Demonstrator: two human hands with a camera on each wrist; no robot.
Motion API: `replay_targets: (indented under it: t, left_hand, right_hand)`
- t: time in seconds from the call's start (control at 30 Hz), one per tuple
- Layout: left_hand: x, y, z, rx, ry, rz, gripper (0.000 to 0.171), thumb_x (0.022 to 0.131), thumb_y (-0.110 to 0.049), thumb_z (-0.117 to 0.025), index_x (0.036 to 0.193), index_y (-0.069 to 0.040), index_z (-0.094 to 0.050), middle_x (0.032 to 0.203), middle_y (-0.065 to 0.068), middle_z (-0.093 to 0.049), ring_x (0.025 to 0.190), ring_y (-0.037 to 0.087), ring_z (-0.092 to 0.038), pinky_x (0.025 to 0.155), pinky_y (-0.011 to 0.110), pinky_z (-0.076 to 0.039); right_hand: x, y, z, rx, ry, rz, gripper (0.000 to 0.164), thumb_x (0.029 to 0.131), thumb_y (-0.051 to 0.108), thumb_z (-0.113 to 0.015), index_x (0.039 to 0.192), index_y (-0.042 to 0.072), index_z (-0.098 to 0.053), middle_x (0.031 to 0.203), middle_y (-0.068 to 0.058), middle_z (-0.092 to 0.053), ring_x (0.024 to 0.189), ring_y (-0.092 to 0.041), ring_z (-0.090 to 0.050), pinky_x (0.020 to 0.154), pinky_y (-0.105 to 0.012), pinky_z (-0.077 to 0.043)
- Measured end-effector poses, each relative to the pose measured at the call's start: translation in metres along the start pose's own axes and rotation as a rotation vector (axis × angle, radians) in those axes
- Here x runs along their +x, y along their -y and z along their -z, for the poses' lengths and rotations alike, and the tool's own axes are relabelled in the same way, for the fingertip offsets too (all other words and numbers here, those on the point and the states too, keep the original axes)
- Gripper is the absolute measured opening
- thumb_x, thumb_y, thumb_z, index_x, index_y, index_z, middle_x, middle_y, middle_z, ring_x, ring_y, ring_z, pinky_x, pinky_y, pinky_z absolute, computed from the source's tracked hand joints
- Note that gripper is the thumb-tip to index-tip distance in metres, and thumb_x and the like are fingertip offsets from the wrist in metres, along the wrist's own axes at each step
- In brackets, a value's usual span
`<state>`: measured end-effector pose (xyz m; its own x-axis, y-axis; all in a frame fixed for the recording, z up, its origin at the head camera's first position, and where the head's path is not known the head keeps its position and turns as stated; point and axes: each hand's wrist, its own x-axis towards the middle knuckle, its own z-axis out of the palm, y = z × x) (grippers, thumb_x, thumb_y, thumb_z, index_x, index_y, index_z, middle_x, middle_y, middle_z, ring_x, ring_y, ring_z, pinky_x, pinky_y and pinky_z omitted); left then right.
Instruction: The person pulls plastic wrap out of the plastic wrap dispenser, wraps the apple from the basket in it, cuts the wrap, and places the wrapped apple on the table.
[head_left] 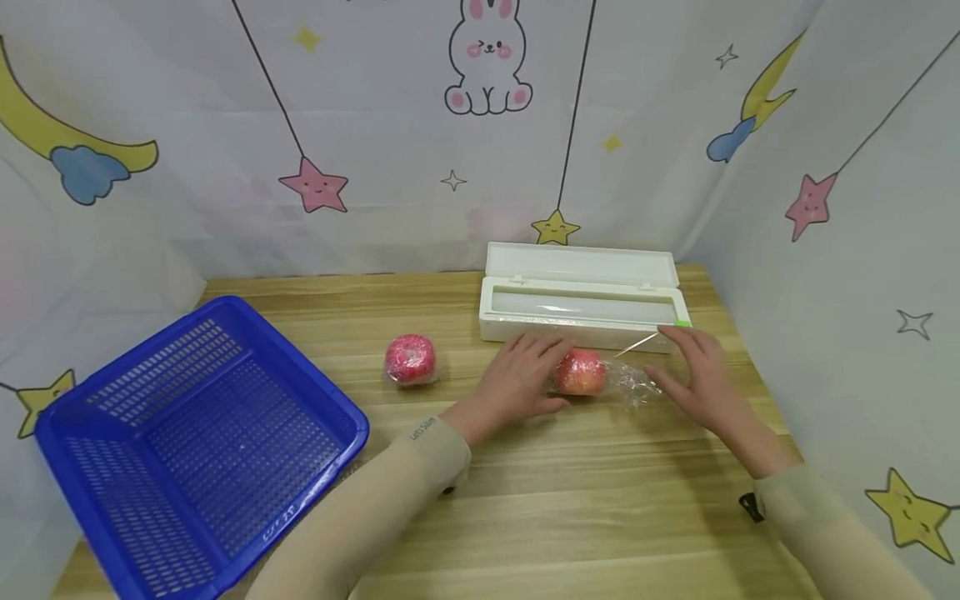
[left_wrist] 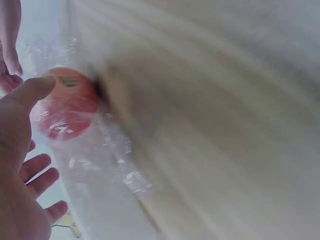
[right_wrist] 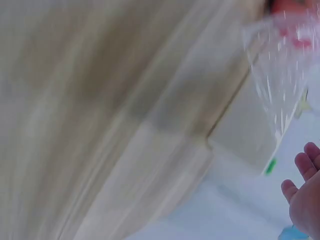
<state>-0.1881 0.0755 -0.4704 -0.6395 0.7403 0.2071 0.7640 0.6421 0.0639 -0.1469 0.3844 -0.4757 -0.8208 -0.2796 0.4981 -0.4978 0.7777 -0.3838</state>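
A red apple in clear plastic wrap stands on the wooden table in front of a white cling film box. My left hand is at the apple's left side. In the left wrist view its thumb touches the apple, and the other fingers are spread. To the right, my right hand is beside the loose wrap, thumb and forefinger apart. A thin stretched edge of film runs from the apple toward that forefinger. In the right wrist view, the film hangs by the box.
Another wrapped red fruit sits left of my left hand. A blue plastic basket stands at the left, near my left sleeve. The film box has its lid raised against the patterned curtain, with a film roll inside.
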Motion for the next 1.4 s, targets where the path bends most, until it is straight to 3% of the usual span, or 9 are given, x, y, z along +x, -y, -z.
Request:
replay_targets:
  t: [0.23,0.43,0.6,0.9,1.17,1.4]
  left_hand:
    - [0.023,-0.004,0.025,0.006,0.037,-0.03,0.082,0.079,-0.062,-0.063,0.142,-0.022,-0.03,0.14,-0.003,-0.035,0.127,0.018,-0.032,0.107,0.044,-0.016]
    - [0.051,-0.011,0.041,-0.012,0.063,-0.021,0.067,0.085,-0.053,-0.054,0.142,-0.026,-0.031,0.139,-0.007,-0.035,0.128,0.014,-0.03,0.107,0.037,-0.013]
    - [0.083,-0.019,0.045,0.021,0.072,-0.019,0.057,0.089,-0.052,-0.053,0.138,-0.027,-0.038,0.136,-0.007,-0.039,0.124,0.014,-0.035,0.104,0.032,-0.02]
    - [0.13,-0.038,0.037,0.062,0.119,0.038,0.046,0.094,-0.052,-0.046,0.134,-0.03,-0.044,0.13,-0.01,-0.043,0.118,0.011,-0.04,0.098,0.032,-0.031]
    - [0.153,-0.05,0.028,0.038,0.178,0.06,0.045,0.094,-0.057,-0.044,0.132,-0.034,-0.044,0.131,-0.012,-0.042,0.117,0.009,-0.039,0.095,0.031,-0.032]
    - [0.169,-0.063,0.015,0.029,0.182,0.069,0.041,0.095,-0.056,-0.043,0.13,-0.037,-0.046,0.127,-0.014,-0.044,0.113,0.008,-0.041,0.091,0.031,-0.035]
  right_hand:
    - [0.01,-0.028,0.015,0.004,-0.043,-0.161,0.058,0.084,0.034,-0.07,0.132,0.012,-0.046,0.131,-0.013,-0.041,0.119,-0.038,-0.035,0.094,-0.055,-0.03]
    - [0.024,-0.04,0.015,0.066,0.029,-0.283,0.06,0.085,0.037,-0.069,0.134,0.013,-0.044,0.139,-0.011,-0.034,0.127,-0.038,-0.025,0.097,-0.061,-0.023]
    - [0.032,-0.051,0.011,0.082,0.085,-0.298,0.06,0.083,0.035,-0.072,0.133,0.016,-0.045,0.143,-0.012,-0.028,0.129,-0.036,-0.022,0.096,-0.062,-0.024]
    - [0.03,-0.065,0.006,0.123,0.096,-0.253,0.053,0.083,0.032,-0.073,0.127,0.013,-0.051,0.141,-0.019,-0.028,0.129,-0.04,-0.023,0.095,-0.064,-0.023]
    - [0.027,-0.072,0.001,0.194,0.133,-0.269,0.049,0.086,0.023,-0.071,0.129,0.014,-0.05,0.143,-0.015,-0.025,0.125,-0.036,-0.029,0.084,-0.058,-0.041]
    - [0.025,-0.077,-0.003,0.256,0.134,-0.277,0.049,0.087,0.018,-0.069,0.131,0.013,-0.048,0.141,-0.017,-0.026,0.12,-0.038,-0.034,0.081,-0.051,-0.046]
